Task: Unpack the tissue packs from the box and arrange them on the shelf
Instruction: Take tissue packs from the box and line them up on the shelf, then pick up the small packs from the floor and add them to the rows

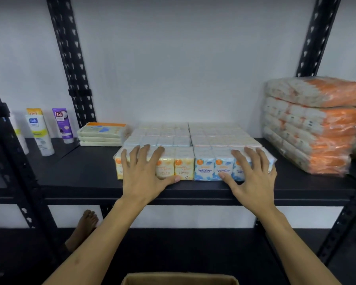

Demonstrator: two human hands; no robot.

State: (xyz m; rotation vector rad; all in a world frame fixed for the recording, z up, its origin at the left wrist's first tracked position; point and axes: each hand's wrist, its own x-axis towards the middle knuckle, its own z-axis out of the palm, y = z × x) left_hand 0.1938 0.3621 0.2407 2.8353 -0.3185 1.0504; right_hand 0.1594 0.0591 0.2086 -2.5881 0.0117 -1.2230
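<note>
On the black shelf point(80, 171) two multipacks of mini tissues stand side by side at the front: a yellow one point(183, 168) on the left and a blue one point(206, 169) on the right. My left hand point(144, 175) lies spread over the yellow pack, fingers on its top, thumb along its front bottom edge. On the blue pack rests my right hand point(253, 175) in the same way. Behind them lie several more rows of tissue packs point(189, 134). The cardboard box point(179, 278) shows only its top rim at the bottom edge.
A stack of large orange-and-white tissue bags point(312, 124) fills the shelf's right end. Three flat cream packs point(102, 133) lie at the back left, next to several cosmetic tubes point(39, 134). Black perforated uprights point(74, 58) frame the shelf. A bare foot point(86, 223) shows below.
</note>
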